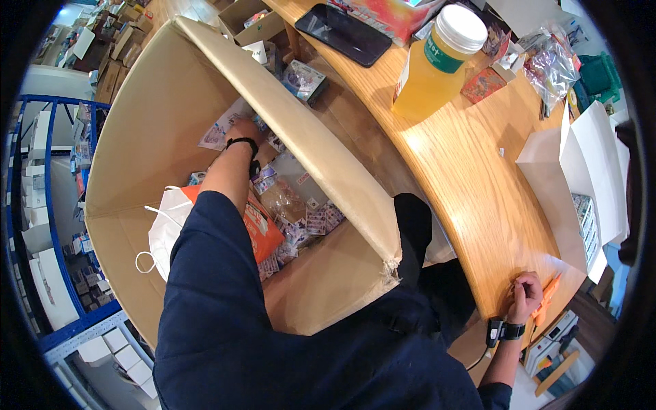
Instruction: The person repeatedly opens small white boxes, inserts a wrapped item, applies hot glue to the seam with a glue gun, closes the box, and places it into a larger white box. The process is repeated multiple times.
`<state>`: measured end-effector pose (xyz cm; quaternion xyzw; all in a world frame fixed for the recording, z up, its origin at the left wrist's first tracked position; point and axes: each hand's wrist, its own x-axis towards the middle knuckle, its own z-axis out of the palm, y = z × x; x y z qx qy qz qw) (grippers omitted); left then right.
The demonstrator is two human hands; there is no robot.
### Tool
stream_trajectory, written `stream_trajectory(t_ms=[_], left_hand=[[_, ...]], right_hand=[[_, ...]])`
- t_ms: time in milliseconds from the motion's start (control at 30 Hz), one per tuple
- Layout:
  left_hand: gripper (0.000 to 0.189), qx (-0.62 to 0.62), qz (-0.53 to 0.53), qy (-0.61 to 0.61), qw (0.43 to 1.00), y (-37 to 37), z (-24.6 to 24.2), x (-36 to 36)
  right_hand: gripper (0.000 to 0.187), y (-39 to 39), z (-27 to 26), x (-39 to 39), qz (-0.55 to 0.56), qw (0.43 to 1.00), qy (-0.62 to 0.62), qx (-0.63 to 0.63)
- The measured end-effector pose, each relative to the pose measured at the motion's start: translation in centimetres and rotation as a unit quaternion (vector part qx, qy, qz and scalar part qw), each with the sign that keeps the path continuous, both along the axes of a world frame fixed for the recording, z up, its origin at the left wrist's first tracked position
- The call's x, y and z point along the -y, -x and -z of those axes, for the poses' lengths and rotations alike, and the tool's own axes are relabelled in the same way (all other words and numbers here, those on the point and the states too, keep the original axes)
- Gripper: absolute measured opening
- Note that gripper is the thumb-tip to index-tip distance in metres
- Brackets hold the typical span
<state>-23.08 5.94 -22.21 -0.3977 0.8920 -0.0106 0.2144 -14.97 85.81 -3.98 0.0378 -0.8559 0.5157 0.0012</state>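
My left hand (246,129) reaches deep into a large open cardboard box (154,102), at a printed sheet (218,134); its fingers are partly hidden, so whether they grip anything is unclear. Printed cards and wrappers (315,219), clear plastic packaging (282,197) and an orange and white bag (264,225) lie in the box. My right hand (525,294) rests with curled fingers at the edge of the wooden table (461,179), beside an orange tool (548,297) whose kind is unclear. Whether that hand holds something small cannot be told.
On the table stand a bottle of yellow drink (435,72), a black smartphone (343,35), a small red box (483,84), clear plastic bags (553,64) and an open white carton (543,154) with packed small boxes. Blue metal shelving (48,205) stands at the left. More boxes lie on the floor.
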Motion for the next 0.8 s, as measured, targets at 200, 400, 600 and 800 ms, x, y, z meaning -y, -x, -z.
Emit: stream_trajectory(t_ms=[200, 400, 600, 800], left_hand=[[0.055, 0.196, 0.075, -0.008, 0.978, 1.3, -4.0, 3.9], [0.041, 0.185, 0.134, -0.030, 0.973, 0.7, -16.0, 5.2], [0.052, -0.075, 0.183, -0.085, 0.977, -4.3, -30.7, -2.6], [0.042, -0.388, 0.424, -0.041, 0.817, -10.0, -42.2, -15.4]], right_hand=[[0.004, 0.2, -0.1, 0.1, -0.013, 0.999, 0.031, 0.014], [0.005, 0.5, 0.6, -0.7, -0.040, 0.996, 0.072, 0.021], [0.004, 0.6, 1.8, -1.9, -0.045, 0.987, 0.145, 0.044], [0.005, 0.9, 1.9, -1.8, -0.084, 0.978, 0.191, 0.027]])
